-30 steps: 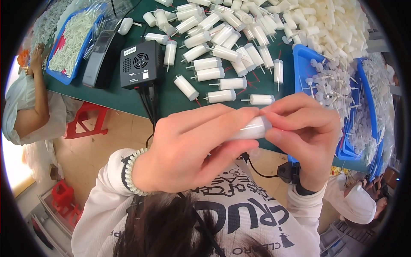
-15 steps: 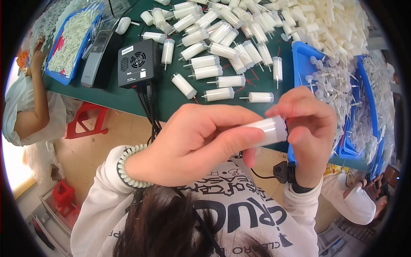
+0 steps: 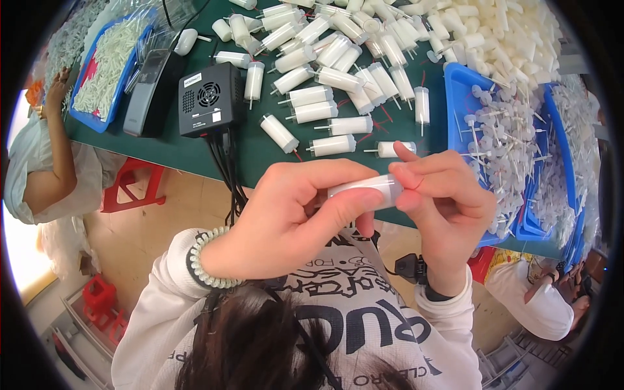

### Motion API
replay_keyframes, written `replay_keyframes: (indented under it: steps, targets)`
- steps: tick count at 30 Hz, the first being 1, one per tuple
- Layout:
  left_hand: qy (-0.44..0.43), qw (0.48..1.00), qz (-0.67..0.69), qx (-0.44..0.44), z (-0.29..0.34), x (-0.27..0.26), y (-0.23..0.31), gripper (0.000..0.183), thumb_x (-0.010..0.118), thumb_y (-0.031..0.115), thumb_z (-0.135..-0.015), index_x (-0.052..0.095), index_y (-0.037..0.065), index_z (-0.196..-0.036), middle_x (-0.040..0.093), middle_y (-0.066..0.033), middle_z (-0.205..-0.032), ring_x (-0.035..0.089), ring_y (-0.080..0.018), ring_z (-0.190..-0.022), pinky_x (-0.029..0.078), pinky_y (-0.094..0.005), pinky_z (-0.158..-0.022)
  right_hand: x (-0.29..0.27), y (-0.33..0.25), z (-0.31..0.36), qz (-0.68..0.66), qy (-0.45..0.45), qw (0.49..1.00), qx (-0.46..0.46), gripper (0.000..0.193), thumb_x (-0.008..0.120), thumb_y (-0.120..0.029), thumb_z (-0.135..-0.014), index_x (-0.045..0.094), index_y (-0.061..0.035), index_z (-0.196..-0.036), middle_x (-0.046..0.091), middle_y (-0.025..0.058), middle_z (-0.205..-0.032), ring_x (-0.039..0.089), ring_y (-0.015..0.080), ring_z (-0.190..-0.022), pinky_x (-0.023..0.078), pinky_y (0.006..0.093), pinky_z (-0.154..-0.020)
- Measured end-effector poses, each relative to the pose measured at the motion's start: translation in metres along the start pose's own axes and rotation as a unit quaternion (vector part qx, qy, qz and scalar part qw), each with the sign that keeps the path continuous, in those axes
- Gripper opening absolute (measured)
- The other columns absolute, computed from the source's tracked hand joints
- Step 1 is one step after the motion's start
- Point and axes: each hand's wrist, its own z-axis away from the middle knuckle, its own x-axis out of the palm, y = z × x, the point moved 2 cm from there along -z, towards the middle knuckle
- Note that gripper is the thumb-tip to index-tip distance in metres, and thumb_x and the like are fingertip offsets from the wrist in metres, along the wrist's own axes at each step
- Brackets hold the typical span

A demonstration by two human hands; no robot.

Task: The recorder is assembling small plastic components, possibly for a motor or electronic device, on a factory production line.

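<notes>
My left hand [image 3: 286,218] is closed around a clear-walled cylinder with white filling [image 3: 374,188], its thumb lying along the near side. The cylinder lies nearly level above the table's front edge, its pale capped end toward the right. At that end, my right hand [image 3: 448,198] pinches with thumb and fingertips, which partly cover the cap. Just beyond my hands, similar white-filled cylinders [image 3: 331,144] lie on the green table [image 3: 257,159]. Many have a thin stem at one end, and some show red strands.
At the right, a blue tray [image 3: 457,97] holds white-capped stems, below a heap of cream cylinders [image 3: 507,39]. A black box with a fan grille [image 3: 209,101], a dark device [image 3: 151,94] and another blue tray [image 3: 97,121] stand at the left. A co-worker's arm [image 3: 58,140] reaches there.
The cylinder has shifted left and slightly up with my left hand's grip kept. My right hand has come left, and its fingers have closed in on the capped end.
</notes>
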Motion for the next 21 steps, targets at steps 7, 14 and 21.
replay_keyframes:
  steps: [7,14,21]
  targets:
    - [-0.071,0.992,0.056,-0.09,-0.001,-0.008,-0.005,0.035,0.043,0.028,-0.095,0.057,-0.004,-0.102,0.059,-0.0049,-0.067,0.042,-0.0036,-0.053,0.03,-0.0169,-0.044,-0.004,0.015,0.001,-0.192,-0.033,0.977,0.09,0.024,0.07,0.01,-0.066,0.068,0.002,-0.088,0.066,0.0154,-0.088,0.063,0.0212,-0.087,0.049,0.033,-0.082]
    - [-0.078,0.994,0.035,-0.07,-0.001,-0.009,-0.008,0.038,0.043,0.033,-0.095,0.056,-0.002,-0.101,0.057,-0.0035,-0.071,0.046,-0.0046,-0.057,0.033,-0.0158,-0.046,-0.007,0.011,-0.009,-0.181,-0.1,0.97,0.131,0.023,0.071,0.012,-0.065,0.069,0.0024,-0.086,0.066,0.0173,-0.087,0.063,0.0226,-0.088,0.05,0.0301,-0.077]
    - [-0.063,0.993,0.094,-0.045,-0.001,-0.005,-0.011,0.036,0.039,0.03,-0.097,0.058,0.0,-0.101,0.058,-0.0024,-0.073,0.035,-0.0036,-0.053,0.029,-0.0183,-0.048,0.014,0.023,-0.004,-0.293,-0.09,0.947,0.097,0.023,0.068,-0.002,-0.077,0.066,0.0012,-0.099,0.058,0.02,-0.113,0.057,0.0238,-0.101,0.046,0.0327,-0.084]
